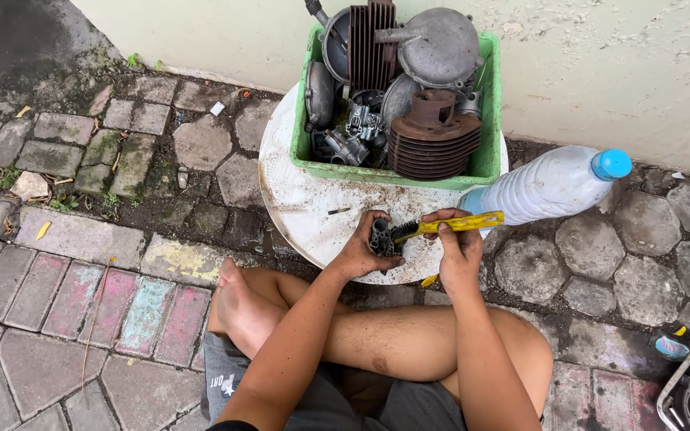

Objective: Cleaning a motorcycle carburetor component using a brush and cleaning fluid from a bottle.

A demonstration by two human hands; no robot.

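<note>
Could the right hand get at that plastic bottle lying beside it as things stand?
Probably yes: the plastic bottle lies just past the right hand with nothing between, though that hand is shut on a yellow brush.

Left hand, right hand (both clenched)

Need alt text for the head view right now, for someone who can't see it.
A seated person's left hand holds a small dark metal part while the right hand holds a yellow-handled brush against it, over a round white table. Behind stand a green crate of engine parts and a lying plastic bottle.
</note>
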